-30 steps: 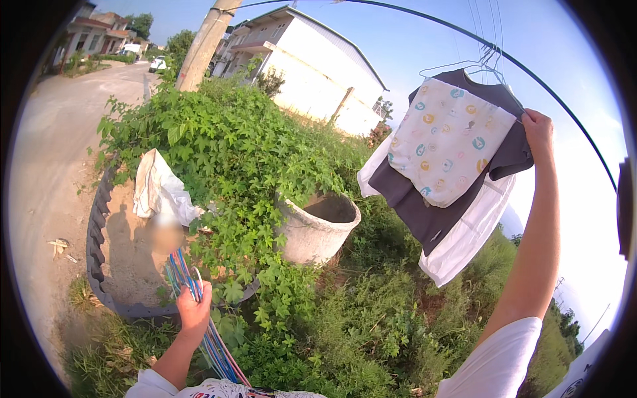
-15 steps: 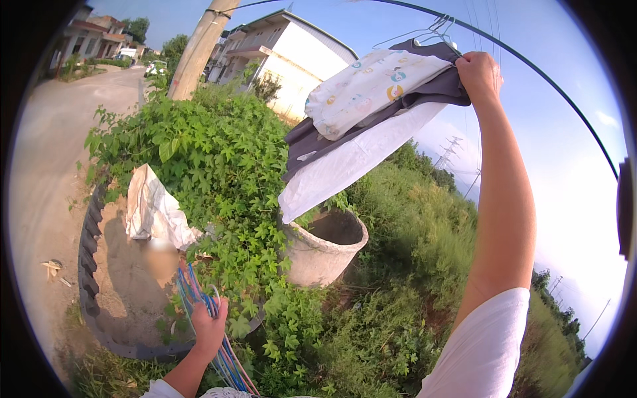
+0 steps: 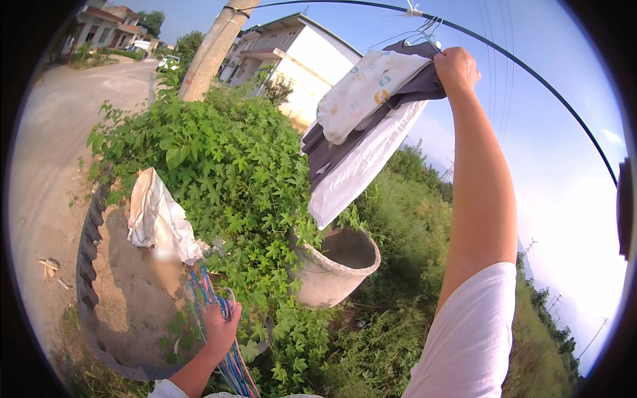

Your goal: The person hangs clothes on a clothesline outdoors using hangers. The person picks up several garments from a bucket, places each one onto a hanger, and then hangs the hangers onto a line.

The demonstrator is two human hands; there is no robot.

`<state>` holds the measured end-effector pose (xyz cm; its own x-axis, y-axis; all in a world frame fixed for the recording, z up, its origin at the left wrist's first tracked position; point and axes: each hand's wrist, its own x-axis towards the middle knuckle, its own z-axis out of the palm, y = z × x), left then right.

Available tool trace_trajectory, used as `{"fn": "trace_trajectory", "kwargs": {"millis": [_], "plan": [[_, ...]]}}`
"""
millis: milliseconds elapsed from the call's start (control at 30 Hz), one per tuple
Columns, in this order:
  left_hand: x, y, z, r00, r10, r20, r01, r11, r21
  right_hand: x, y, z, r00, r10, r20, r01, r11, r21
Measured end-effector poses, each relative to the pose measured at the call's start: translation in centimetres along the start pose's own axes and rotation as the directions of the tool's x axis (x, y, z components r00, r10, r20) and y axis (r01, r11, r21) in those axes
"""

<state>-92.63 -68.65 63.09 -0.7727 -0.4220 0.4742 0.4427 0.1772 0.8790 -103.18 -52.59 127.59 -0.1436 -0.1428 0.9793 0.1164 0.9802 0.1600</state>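
The right hand [image 3: 458, 69], the nearer one, is closed on the right shoulder of a dark shirt [image 3: 420, 88] below the black line [image 3: 524, 64]; the shirt's long axis slants down-left from it. Whether it also pinches a hanger is hard to tell. The left hand [image 3: 220, 326], far lower, grips bundled hangers [image 3: 237, 373] (thin, multicoloured).

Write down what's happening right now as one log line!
left hand: gripping bundled coloured clothes hangers | right hand: gripping dark grey T-shirt | alongside T-shirt: patterned white cloth, plain white garment
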Motion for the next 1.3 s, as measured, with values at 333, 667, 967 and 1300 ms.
{"fn": "trace_trajectory", "kwargs": {"millis": [333, 667, 967, 1300], "plan": [[3.4, 0.2, 12.3, 0.768, -0.278, 0.577, 0.513, 0.806, -0.295, -13.4, 5.0, 3.2, 0.997, -0.002, -0.076, 0.054, 0.726, 0.685], [-5.5, 3.2, 24.3, 0.255, -0.023, 0.967, 0.800, 0.566, -0.197, -71.2, 9.0, -12.1, 0.099, 0.183, 0.978, -0.991, 0.104, 0.081], [-27.3, 10.7, 26.6, -0.211, 0.134, 0.968, 0.761, 0.645, 0.076, -79.7, 11.6, -29.1, -0.051, 0.708, 0.705, -0.998, -0.055, -0.018], [-49.2, 19.5, 24.0, -0.314, 0.021, 0.949, 0.570, 0.804, 0.171, -85.5, 20.2, -47.4, -0.012, 0.892, 0.451, -0.998, -0.042, 0.056]]}}
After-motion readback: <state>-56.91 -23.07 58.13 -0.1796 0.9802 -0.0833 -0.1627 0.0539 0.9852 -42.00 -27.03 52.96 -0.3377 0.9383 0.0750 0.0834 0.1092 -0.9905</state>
